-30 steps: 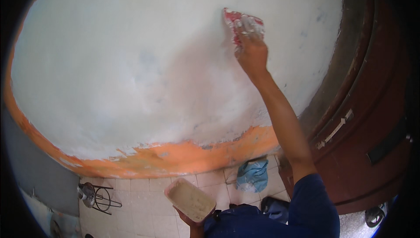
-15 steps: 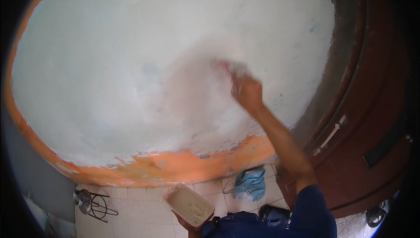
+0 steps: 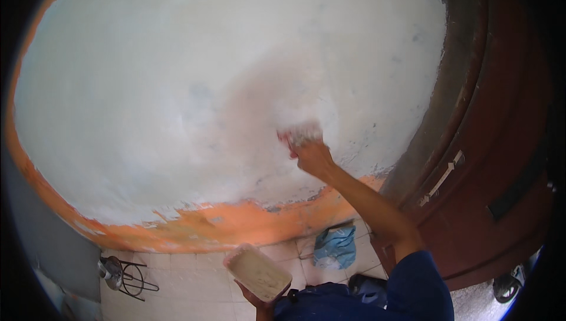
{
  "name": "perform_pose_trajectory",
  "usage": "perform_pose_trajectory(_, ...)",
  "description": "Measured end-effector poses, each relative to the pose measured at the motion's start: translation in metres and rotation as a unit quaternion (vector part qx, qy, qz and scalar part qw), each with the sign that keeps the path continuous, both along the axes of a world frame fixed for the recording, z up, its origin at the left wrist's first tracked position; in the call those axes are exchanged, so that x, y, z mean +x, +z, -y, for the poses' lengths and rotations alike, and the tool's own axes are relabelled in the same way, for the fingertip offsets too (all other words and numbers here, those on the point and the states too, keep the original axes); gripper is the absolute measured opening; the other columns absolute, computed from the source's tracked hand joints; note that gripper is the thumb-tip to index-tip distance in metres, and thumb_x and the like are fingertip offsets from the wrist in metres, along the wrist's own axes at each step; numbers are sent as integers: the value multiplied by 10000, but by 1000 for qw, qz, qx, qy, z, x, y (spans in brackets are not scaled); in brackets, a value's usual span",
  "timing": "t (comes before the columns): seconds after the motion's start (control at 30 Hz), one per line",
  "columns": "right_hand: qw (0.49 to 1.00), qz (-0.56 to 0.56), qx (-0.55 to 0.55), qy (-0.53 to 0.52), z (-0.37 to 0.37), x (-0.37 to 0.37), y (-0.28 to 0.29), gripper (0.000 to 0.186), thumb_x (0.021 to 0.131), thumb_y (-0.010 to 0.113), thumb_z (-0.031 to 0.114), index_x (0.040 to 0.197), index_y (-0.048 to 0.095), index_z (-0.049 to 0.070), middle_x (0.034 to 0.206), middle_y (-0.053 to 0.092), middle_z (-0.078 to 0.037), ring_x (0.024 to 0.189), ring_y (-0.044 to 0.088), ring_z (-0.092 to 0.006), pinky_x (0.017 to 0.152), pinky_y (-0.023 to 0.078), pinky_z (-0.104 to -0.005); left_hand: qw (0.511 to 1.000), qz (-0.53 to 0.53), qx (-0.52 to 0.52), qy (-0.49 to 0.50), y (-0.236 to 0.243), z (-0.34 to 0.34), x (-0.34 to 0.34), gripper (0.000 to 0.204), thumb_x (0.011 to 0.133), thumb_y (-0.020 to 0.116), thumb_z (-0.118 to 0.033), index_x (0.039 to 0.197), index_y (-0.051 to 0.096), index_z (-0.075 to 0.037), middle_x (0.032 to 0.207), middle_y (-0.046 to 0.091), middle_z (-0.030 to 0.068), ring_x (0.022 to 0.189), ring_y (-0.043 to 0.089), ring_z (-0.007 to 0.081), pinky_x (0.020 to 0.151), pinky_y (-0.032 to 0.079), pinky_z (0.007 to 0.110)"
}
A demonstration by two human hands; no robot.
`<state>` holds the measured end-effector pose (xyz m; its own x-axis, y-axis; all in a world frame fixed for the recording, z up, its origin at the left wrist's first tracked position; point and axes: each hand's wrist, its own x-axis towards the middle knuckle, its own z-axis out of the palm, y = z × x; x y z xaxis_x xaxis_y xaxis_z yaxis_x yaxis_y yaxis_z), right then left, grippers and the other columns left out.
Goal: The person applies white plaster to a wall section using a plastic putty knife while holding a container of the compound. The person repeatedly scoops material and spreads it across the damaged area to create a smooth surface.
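Observation:
In front of me stands a wall [image 3: 147, 85] spread with white filler. My right hand [image 3: 315, 159] is closed on a putty knife [image 3: 303, 133], whose wide pale blade lies at the wall's surface; motion blurs its outline, and reddish parts show beside the fingers. Low at my front, my left hand [image 3: 253, 296] grips a rectangular plastic tub [image 3: 231, 264] from below and the side. Greyish-beige paste [image 3: 259, 274] coats the inside of this tub. Most of the left fingers are hidden under it.
Bare orange paint [image 3: 236, 226] borders the filler below. On the tiled floor [image 3: 188, 274] lie a blue plastic bag [image 3: 336, 247] and, at left, a black metal stand [image 3: 134, 279]. A dark red door [image 3: 471, 203] with a pale handle rises at right.
My right hand has come down the wall and slightly left with the putty knife. The left hand and tub have barely shifted.

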<state>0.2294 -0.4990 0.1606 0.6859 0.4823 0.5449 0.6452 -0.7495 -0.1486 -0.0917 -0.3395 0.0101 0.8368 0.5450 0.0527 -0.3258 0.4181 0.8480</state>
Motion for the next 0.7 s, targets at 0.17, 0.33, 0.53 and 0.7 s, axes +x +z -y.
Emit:
perform_pose_trajectory(0.17, 952, -101, 283, 53, 25, -71, -7, 382, 695, 544, -88, 1046, 666, -2, 963, 668, -209, 734, 674, -291, 662, 534, -326, 956, 56, -283, -54, -35, -17, 4, 634, 934, 276, -612, 1349, 376, -144, 1251, 489, 82, 1090, 528, 298, 879, 474, 473)
perform_pose_trajectory(0.33, 934, 199, 296, 28, 39, -64, 98, 334, 697, 578, -83, 1007, 677, -11, 920, 671, -210, 739, 680, -296, 684, 540, -315, 933, 86, -328, -118, -25, -16, 7, 660, 940, 261, -608, 1425, 314, -164, 1397, 404, 90, 1227, 445, 328, 1002, 383, 523)
perform_pose_trajectory(0.53, 925, 343, 145, -80, 30, 40, 198, 432, 695, 613, 6, 1127, 606, 15, 1032, 633, -192, 955, 600, -333, 805, 512, -400, 942, 47, -322, -87, -19, -5, 16, 659, 934, 256, -617, 1356, 379, -127, 1235, 514, 115, 1076, 546, 302, 889, 474, 486)
perform_pose_trajectory(0.7, 941, 325, 32, -85, 16, 66, 116, 477, 681, 596, 5, 1157, 578, -19, 1108, 627, -179, 1154, 525, -314, 923, 476, -390, 953, 77, -283, -82, -24, -5, 13, 668, 934, 262, -615, 1382, 352, -128, 1291, 483, 121, 1119, 525, 312, 933, 452, 484)
